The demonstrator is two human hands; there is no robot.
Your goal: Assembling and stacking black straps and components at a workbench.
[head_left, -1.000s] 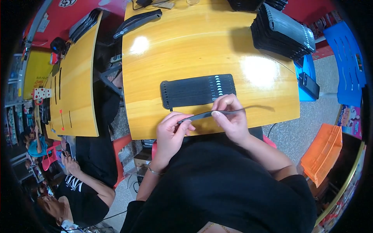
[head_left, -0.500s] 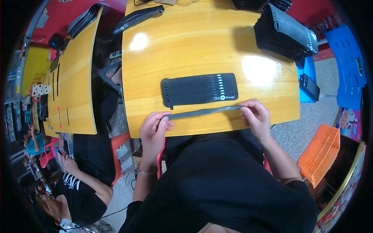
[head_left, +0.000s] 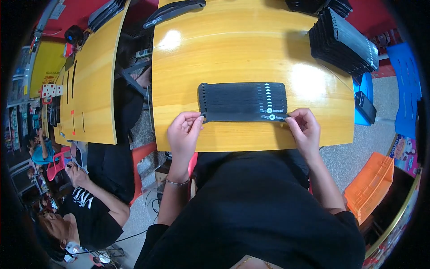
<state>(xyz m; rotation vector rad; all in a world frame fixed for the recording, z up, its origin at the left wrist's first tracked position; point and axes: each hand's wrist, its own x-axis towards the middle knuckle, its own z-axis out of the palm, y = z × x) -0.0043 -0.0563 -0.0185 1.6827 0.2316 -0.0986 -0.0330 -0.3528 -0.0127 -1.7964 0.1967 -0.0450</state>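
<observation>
On the yellow table lies a flat row of overlapping black straps [head_left: 230,96], with holes along the left end and white marks near the right. A single black strap [head_left: 242,118] stretches along the row's near edge, its printed face up. My left hand [head_left: 184,132] pinches its left end between thumb and fingers. At the other end my right hand [head_left: 304,130] pinches the strap the same way. The strap lies against or just over the nearest strap of the row; whether it touches the table I cannot tell.
A tall stack of black strap sets [head_left: 342,42] stands at the back right, with a loose black bundle [head_left: 174,12] at the back left. A phone [head_left: 365,107] rests on a blue stool right of the table [head_left: 251,136]. An orange crate [head_left: 369,186] is on the floor; another person [head_left: 96,204] sits left.
Both my hands have moved the single strap away from me, up to the near edge of the row. Its printed side now faces up. The view has shifted slightly.
</observation>
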